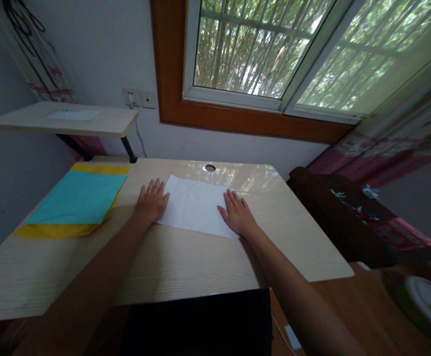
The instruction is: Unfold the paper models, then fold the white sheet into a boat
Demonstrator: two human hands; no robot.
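A white sheet [196,205], paper or thin cloth, lies flat on the pale wooden desk [196,262] with faint creases in it. My left hand [151,200] rests palm down at the sheet's left edge, fingers stretched and thumb pointing toward the sheet. On the right edge lies my right hand [237,212], also flat, with its fingers spread. Neither hand grips anything. To the left of my left hand, a turquoise sheet [79,197] lies on top of a larger yellow one [57,231].
A raised shelf [25,116] on black legs stands at the desk's back left, with a paper [73,114] on it. Behind the sheet is a round cable hole [210,168]. Beyond the desk's right side stands dark brown furniture [322,222]. A window [260,49] is above.
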